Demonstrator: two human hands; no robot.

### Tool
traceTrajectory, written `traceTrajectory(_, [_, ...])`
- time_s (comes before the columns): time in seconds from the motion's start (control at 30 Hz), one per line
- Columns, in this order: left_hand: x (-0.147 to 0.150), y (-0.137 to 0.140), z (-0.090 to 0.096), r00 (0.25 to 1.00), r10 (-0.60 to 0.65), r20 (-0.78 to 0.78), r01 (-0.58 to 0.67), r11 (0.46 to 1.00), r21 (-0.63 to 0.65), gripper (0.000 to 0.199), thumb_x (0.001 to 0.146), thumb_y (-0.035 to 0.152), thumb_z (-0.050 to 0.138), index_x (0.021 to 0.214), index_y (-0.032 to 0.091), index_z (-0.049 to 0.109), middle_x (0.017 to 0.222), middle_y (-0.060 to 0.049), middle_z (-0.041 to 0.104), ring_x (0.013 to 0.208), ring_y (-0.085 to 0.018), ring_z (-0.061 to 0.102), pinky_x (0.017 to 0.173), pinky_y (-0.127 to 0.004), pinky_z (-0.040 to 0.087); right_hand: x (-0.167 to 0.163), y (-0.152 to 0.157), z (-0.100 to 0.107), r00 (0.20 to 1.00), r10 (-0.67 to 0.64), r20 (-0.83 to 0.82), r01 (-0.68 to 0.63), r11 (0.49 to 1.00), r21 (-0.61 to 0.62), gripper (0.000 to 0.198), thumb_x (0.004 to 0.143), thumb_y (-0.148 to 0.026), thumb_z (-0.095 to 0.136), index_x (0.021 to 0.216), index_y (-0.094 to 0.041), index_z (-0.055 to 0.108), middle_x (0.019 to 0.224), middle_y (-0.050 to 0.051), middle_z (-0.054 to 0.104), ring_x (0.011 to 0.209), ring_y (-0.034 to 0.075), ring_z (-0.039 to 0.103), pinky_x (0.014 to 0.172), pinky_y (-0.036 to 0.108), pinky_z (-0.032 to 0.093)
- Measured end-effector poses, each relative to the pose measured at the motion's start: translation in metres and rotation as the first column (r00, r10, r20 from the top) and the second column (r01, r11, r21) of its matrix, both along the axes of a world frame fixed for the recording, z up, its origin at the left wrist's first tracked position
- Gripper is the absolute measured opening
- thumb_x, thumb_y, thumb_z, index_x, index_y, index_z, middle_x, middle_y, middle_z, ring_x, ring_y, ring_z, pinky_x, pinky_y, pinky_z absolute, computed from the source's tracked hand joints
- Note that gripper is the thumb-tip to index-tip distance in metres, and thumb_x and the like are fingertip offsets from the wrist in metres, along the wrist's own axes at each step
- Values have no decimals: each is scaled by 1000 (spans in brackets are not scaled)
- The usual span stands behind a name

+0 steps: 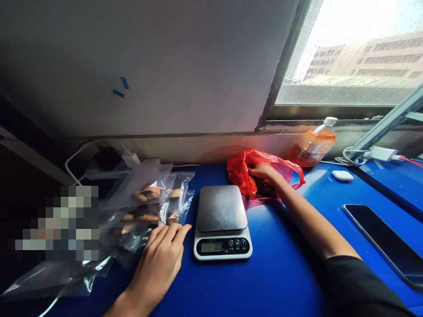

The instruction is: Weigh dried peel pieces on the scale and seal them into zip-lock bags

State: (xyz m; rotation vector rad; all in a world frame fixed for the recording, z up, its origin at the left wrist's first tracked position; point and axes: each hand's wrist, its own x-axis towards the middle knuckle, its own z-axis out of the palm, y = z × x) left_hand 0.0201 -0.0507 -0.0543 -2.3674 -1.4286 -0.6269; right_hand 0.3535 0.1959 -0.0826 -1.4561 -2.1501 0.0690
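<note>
A kitchen scale (223, 209) with a steel plate and white body stands on the blue table; its display reads 0.0 and the plate is bare. To its left my left hand (163, 253) lies palm down, fingers stretched out, beside clear plastic bags (152, 176) that hold brown-and-tan chunks (148, 193). My right hand (263, 171) reaches into a red plastic bag (238, 169) behind the scale on the right. Its fingers are hidden among dark contents (266, 188) that I cannot make out.
An orange drink bottle (315, 143) leans by the wall under the window. On the right lie a phone (380, 240), a white earbud case (343, 175), a charger (381, 153) with cables and a metal bar (390, 121). Another white adapter (131, 158) sits behind the clear bags.
</note>
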Motion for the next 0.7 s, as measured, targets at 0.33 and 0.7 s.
traceTrajectory(0.33, [-8,-31,-14,994,-102,43,104,994,-44,49,93,5,38,138,19,51,129,-6,67,115,-20,66,100,-37,55,-4,-17,2,995,13,-97,-27,989,-148,29,84,-8,45,100,-14,69,103,11,73,88,19,66,79,27,50])
traceTrajectory(0.7, [-18,-37,-27,983,40,-180,-38,999,12,47,100,31,37,131,4,60,140,-20,56,125,-40,58,91,-57,56,2,-42,7,997,-58,-57,51,991,-122,27,87,-18,41,85,-12,67,94,15,71,82,22,62,77,31,45])
